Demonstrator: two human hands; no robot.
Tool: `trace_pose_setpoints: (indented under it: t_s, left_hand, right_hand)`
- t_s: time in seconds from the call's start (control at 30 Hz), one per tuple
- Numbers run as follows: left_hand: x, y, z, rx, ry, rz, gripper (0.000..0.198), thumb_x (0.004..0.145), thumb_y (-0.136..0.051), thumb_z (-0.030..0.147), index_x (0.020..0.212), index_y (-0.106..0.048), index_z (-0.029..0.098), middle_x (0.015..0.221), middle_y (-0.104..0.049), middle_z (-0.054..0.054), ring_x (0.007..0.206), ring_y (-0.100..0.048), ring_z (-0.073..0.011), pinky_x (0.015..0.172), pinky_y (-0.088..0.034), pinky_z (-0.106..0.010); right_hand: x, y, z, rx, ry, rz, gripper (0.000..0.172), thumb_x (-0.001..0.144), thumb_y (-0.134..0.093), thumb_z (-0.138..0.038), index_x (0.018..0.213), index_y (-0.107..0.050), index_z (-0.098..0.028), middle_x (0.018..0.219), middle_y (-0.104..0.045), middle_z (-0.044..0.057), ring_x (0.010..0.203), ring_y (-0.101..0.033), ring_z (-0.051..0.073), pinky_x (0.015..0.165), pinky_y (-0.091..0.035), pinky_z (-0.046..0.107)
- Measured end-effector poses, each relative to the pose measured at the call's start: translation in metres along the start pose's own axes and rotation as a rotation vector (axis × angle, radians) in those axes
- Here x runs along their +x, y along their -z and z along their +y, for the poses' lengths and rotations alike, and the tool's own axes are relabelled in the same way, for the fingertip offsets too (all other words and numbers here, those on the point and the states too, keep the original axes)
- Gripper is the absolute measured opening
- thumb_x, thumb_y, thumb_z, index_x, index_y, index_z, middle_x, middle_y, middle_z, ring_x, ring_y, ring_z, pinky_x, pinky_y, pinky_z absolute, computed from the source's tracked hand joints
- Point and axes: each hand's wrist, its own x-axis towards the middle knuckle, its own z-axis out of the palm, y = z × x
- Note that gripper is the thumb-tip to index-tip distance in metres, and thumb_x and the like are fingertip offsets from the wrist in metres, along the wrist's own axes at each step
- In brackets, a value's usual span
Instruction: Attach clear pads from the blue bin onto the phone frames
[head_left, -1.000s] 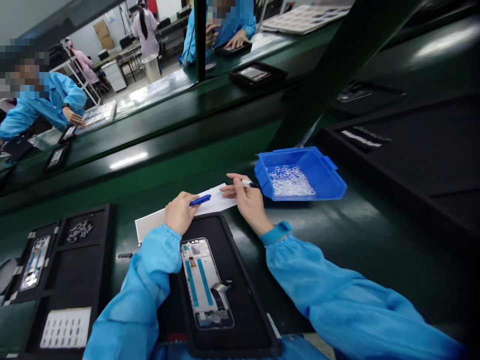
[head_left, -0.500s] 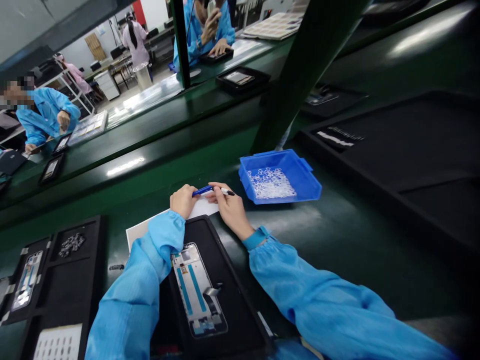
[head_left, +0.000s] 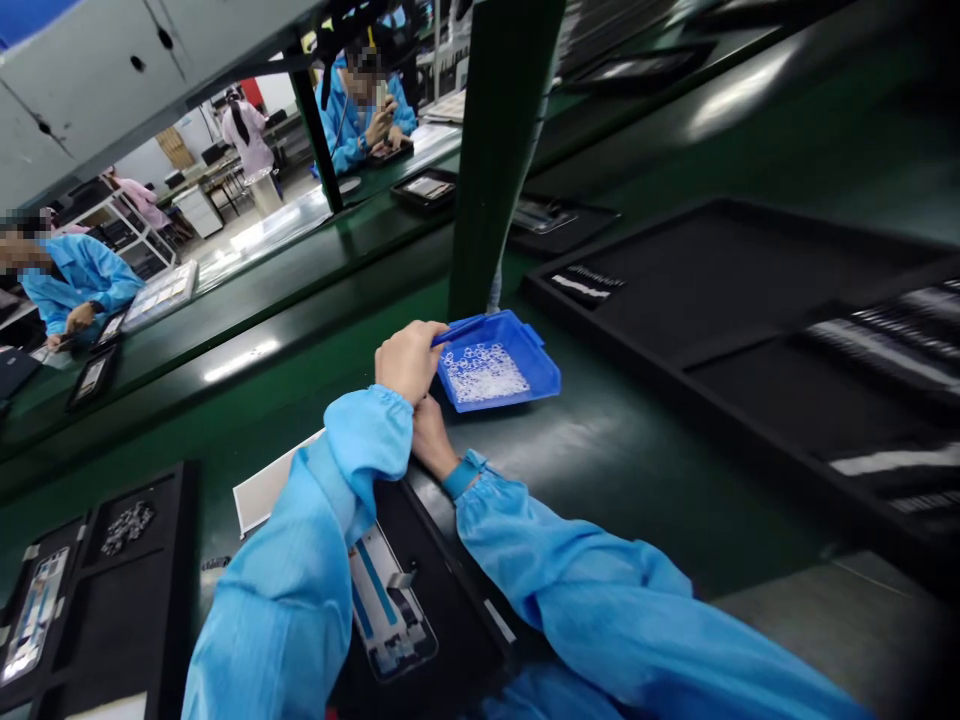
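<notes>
My left hand (head_left: 409, 362) is closed around a blue pen (head_left: 459, 329), which points to the right across the rim of a blue bin (head_left: 536, 365). Small clear plastic pieces (head_left: 487, 373) lie in that bin. Just below, my right hand (head_left: 433, 435) is close against the left one, its fingers hidden behind it. Under my forearms a black tray (head_left: 457, 620) holds an opened phone frame (head_left: 394, 610) with blue strips and a loose flex cable; my left sleeve covers its upper part. A white sheet (head_left: 274, 485) sticks out beyond that sleeve.
At left, a compartmented black tray (head_left: 124, 600) holds small dark parts (head_left: 127, 527) and another phone frame (head_left: 36, 615). A large black tray (head_left: 637, 330) lies at right. A green post (head_left: 499, 150) rises behind the bin. Co-workers in blue sit across the bench.
My left hand has moved right and up to the bin's edge with the pen. The right hand is now lower, behind the left. The camera view has shifted to the right.
</notes>
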Motion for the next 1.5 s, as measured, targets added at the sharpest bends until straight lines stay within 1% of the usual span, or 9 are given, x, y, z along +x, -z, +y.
trace_pose_setpoints:
  t_s: [0.13, 0.3, 0.4, 0.5, 0.63, 0.73, 0.97, 1.2, 1.5]
  left_hand:
    - [0.007, -0.005, 0.016, 0.070, 0.013, -0.108, 0.028, 0.096, -0.058, 0.023, 0.121, -0.068, 0.032, 0.117, -0.070, 0.000, 0.110, -0.064, -0.0245, 0.087, -0.050, -0.031]
    - [-0.016, 0.028, -0.018, 0.021, 0.014, 0.046, 0.022, 0.097, -0.059, 0.035, 0.115, -0.070, 0.030, 0.112, -0.071, 0.001, 0.102, -0.066, -0.0203, 0.085, -0.049, -0.027]
    - [-0.057, 0.058, -0.057, 0.090, 0.111, 0.078, 0.023, 0.098, -0.056, 0.032, 0.116, -0.070, 0.027, 0.113, -0.071, -0.001, 0.104, -0.065, -0.0204, 0.087, -0.049, -0.027]
    - [-0.116, 0.068, -0.093, 0.236, 0.290, -0.032, 0.022, 0.096, -0.058, 0.026, 0.114, -0.071, 0.027, 0.113, -0.070, -0.002, 0.104, -0.065, -0.0233, 0.085, -0.050, -0.029]
    - [-0.186, 0.041, -0.119, 0.213, 0.379, -0.238, 0.028, 0.093, -0.059, 0.020, 0.118, -0.068, 0.029, 0.118, -0.067, 0.000, 0.104, -0.066, -0.0201, 0.086, -0.051, -0.027]
    - [-0.211, 0.020, -0.121, 0.137, 0.363, -0.260, 0.033, 0.095, -0.058, 0.020, 0.126, -0.063, 0.028, 0.122, -0.065, 0.000, 0.110, -0.063, -0.0186, 0.091, -0.050, -0.026]
    - [-0.210, 0.018, -0.119, 0.116, 0.387, -0.266, 0.020, 0.099, -0.051, 0.027, 0.103, -0.071, 0.024, 0.110, -0.067, -0.001, 0.099, -0.067, -0.0189, 0.083, -0.053, -0.027]
    - [-0.175, -0.001, -0.111, 0.194, 0.305, -0.280, 0.041, 0.095, -0.056, 0.026, 0.135, -0.056, 0.035, 0.150, -0.045, 0.000, 0.104, -0.067, -0.0242, 0.085, -0.059, -0.036]
    - [-0.170, -0.002, -0.110, 0.223, 0.306, -0.344, 0.043, 0.097, -0.052, 0.027, 0.138, -0.053, 0.038, 0.154, -0.039, 0.000, 0.102, -0.068, -0.0261, 0.084, -0.061, -0.040]
  right_hand:
    - [0.000, 0.000, 0.001, 0.029, -0.036, -0.018, 0.043, 0.094, -0.055, -0.058, 0.085, -0.060, -0.017, 0.079, -0.063, 0.010, 0.079, -0.063, 0.030, 0.064, -0.052, 0.034]
    - [-0.004, 0.003, -0.010, 0.059, -0.040, -0.097, 0.046, 0.090, -0.050, -0.059, 0.096, -0.062, -0.015, 0.087, -0.064, 0.009, 0.068, -0.062, 0.025, 0.062, -0.052, 0.032]
    - [-0.009, 0.005, -0.017, 0.066, -0.054, -0.154, 0.046, 0.087, -0.054, -0.058, 0.101, -0.063, -0.015, 0.093, -0.065, 0.008, 0.069, -0.063, 0.023, 0.065, -0.052, 0.032]
    - [-0.013, 0.004, -0.023, 0.059, -0.083, -0.230, 0.044, 0.085, -0.056, -0.058, 0.095, -0.065, -0.016, 0.082, -0.064, 0.007, 0.067, -0.063, 0.024, 0.063, -0.051, 0.031]
    - [-0.008, -0.011, -0.026, 0.047, -0.145, -0.376, 0.048, 0.082, -0.061, -0.064, 0.084, -0.065, -0.017, 0.071, -0.063, 0.006, 0.068, -0.064, 0.026, 0.066, -0.053, 0.032]
    - [-0.001, -0.032, -0.022, 0.063, -0.215, -0.508, 0.059, 0.075, -0.064, -0.076, 0.079, -0.063, -0.017, 0.069, -0.063, 0.007, 0.068, -0.065, 0.026, 0.066, -0.056, 0.033]
    - [0.005, -0.038, -0.009, -0.028, -0.257, -0.411, 0.066, 0.069, -0.061, -0.082, 0.081, -0.061, -0.017, 0.068, -0.063, 0.008, 0.072, -0.066, 0.029, 0.066, -0.054, 0.033]
    - [0.005, -0.026, -0.010, -0.115, -0.231, -0.357, 0.062, 0.070, -0.064, -0.078, 0.078, -0.062, -0.017, 0.064, -0.062, 0.007, 0.062, -0.063, 0.026, 0.058, -0.051, 0.031]
    - [0.002, -0.035, -0.008, -0.125, -0.255, -0.358, 0.049, 0.073, -0.068, -0.066, 0.079, -0.056, -0.019, 0.067, -0.064, 0.007, 0.058, -0.065, 0.025, 0.050, -0.052, 0.027]
